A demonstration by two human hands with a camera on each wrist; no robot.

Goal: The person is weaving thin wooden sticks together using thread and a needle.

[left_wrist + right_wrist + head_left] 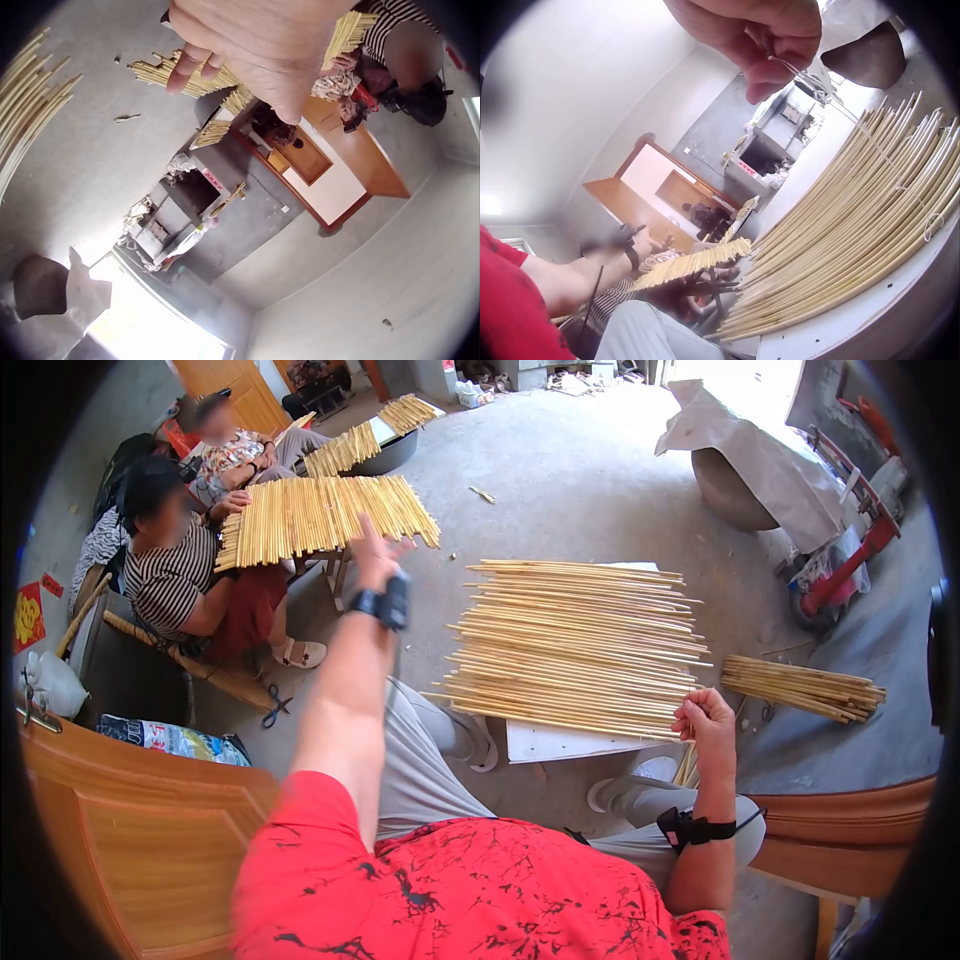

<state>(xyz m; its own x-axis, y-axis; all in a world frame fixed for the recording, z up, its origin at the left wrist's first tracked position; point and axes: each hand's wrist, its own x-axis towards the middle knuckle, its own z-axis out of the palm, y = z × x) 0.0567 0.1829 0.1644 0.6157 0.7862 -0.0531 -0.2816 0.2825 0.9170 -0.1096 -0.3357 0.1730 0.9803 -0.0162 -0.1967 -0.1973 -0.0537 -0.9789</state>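
Nearest to us is a red shirt (520, 890) with black branching marks, above pale grey trousers (430, 750). Just beyond it, to the right, we see the right hand (705, 718) with its fingers curled in, thumb and fingertips pinching a thin white string (847, 112). The string runs down to a row of straw-coloured sticks (575, 645), where small loops show near the edge. These sticks lie side by side on a white counter (545, 745), the right hand at their near right corner.

We find the left hand (375, 555) stretched out to the far left, fingers mostly extended and holding nothing that we can see. In the head view it overlaps a second stick mat (320, 520), in front of a seated person in a striped top (165, 565); another seated person (232, 455) is farther back.

To the right of the counter lies a stick bundle (805, 688); scissors (276, 705) lie on the floor at left, and a pale sheet (750, 455) drapes over a large round vessel (730, 488) at far right.
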